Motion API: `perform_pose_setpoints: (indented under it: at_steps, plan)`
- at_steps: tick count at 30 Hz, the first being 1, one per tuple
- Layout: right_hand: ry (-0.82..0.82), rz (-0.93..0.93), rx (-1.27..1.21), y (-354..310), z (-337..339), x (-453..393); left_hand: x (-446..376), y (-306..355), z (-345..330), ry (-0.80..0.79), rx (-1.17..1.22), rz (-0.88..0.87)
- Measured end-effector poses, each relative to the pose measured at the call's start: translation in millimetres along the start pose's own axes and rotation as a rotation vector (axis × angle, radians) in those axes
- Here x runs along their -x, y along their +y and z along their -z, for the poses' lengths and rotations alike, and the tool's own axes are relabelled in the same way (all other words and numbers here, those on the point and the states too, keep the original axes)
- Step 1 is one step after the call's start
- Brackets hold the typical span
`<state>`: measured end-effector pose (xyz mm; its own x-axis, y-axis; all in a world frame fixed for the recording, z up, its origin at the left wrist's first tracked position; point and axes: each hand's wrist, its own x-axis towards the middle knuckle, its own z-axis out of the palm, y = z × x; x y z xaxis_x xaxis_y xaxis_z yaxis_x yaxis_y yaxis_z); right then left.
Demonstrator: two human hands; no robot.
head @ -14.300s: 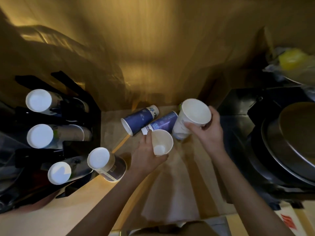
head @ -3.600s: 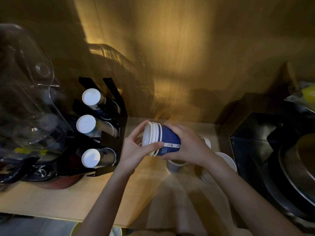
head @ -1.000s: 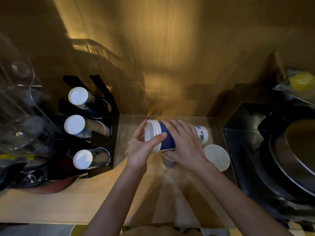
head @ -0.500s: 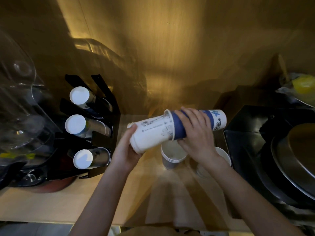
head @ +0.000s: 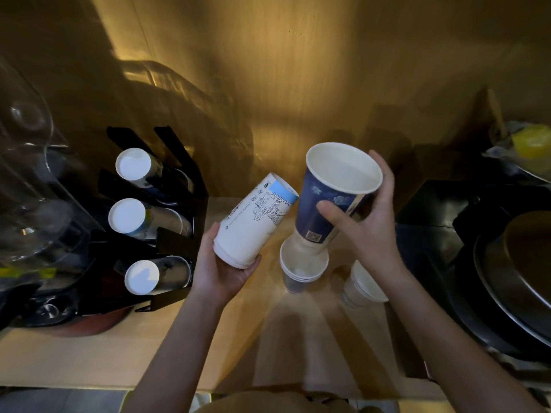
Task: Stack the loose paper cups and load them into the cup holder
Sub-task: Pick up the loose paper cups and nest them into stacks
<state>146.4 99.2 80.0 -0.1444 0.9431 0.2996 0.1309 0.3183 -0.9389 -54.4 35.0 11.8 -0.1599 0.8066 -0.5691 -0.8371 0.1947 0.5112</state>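
Gripping white cup point(head: 253, 222) base-down, tilted | left hand point(head: 222, 269) | right hand point(head: 365, 222) clasps blue cup point(head: 331, 201) mouth-up

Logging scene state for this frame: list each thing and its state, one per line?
White cup: held in left hand, tilted, base toward camera.
Blue cup: held in right hand, mouth up, empty.
Small stack: upright on counter, nested.
Second stack: on counter, partly hidden by right arm.
Cup holder: three slots, all loaded.
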Motion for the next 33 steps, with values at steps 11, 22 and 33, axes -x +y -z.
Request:
perform_pose_setpoints:
  at_steps: [11,22,33]
  plan:
    - [-0.222,-0.222,0.219,69,-9,32,-2,-3,6,-0.009,-0.032,-0.030]
    - [-0.510,-0.096,0.864,93,-7,50,3,-6,-9,-0.065,-0.120,-0.119]
    - [-0.040,0.333,0.682,52,2,41,9,-16,-38,-0.048,-0.522,-0.412]
